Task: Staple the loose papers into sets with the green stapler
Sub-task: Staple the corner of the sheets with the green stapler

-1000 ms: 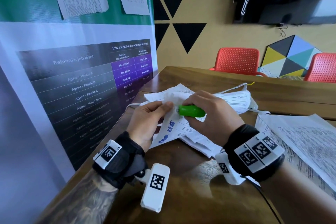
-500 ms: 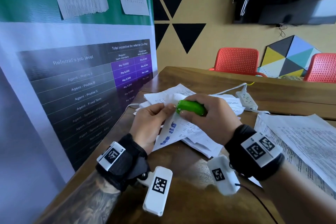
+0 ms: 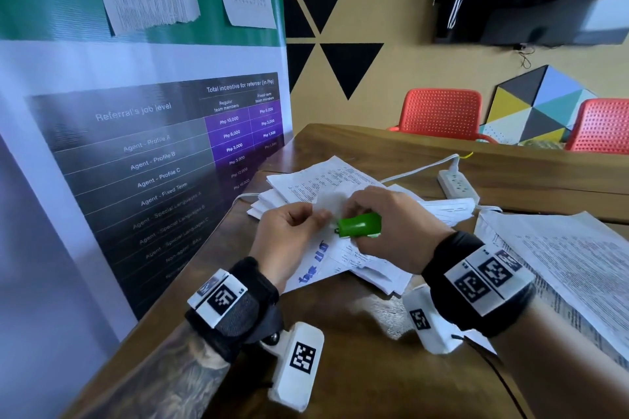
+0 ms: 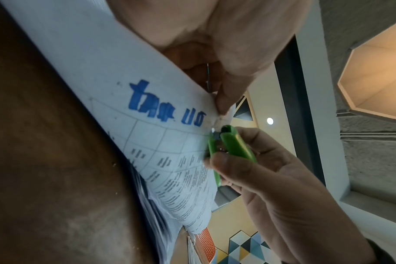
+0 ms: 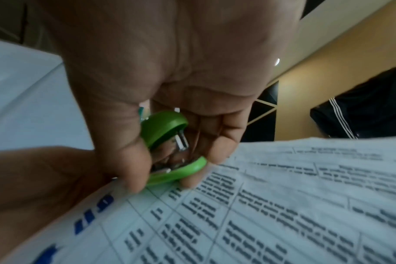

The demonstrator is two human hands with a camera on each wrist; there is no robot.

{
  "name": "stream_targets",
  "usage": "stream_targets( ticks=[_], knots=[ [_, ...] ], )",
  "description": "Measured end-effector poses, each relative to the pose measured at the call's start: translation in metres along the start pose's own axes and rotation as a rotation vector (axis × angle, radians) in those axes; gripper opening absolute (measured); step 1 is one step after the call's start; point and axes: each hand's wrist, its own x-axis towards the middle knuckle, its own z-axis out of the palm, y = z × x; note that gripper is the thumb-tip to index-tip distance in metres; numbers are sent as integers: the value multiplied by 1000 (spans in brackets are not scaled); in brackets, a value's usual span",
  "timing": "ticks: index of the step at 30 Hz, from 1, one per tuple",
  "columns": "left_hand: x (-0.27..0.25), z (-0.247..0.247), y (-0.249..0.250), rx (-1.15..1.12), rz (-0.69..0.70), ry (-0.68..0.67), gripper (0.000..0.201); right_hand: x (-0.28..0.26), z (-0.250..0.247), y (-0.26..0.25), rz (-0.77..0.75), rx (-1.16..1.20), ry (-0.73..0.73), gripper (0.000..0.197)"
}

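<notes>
Poster (image 3: 143, 133): stood along the table's left edge, close beside my left hand (image 3: 286, 235).
Left hand: I pinched the corner of the paper set (image 3: 340, 258); that corner looked blurred from the head view.
Green stapler (image 3: 360, 225): my right hand (image 3: 391, 228) was clamped on it, nose just beside the pinched corner; I couldn't tell if they touched.
Table (image 3: 357, 350): bare wood toward me.
Loose papers (image 3: 561, 269): cut off at the right edge.

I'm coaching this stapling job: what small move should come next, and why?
Probably slide the green stapler onto the corner of the paper set and squeeze. The right hand grips it with its mouth open just beside that corner, which the left hand pinches; the corner does not look seated between the arms yet.
</notes>
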Motion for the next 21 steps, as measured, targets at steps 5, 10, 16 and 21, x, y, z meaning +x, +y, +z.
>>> stream_targets(
  ticks=[5, 10, 16, 21],
  knots=[
    [1, -4, -1, 53, 25, 57, 21, -3, 2, -2, 88, -50, -210, 23],
    [1, -6, -2, 69, 6, 91, 22, -1, 4, 9, 154, -184, -363, 33],
    [-3, 0, 3, 5, 33, 52, 19, 2, 7, 3, 161, 53, -60, 28],
    [-7, 7, 7, -90, 50, 15, 8, 2, 14, -5, 126, 167, 63, 13]
  ],
)
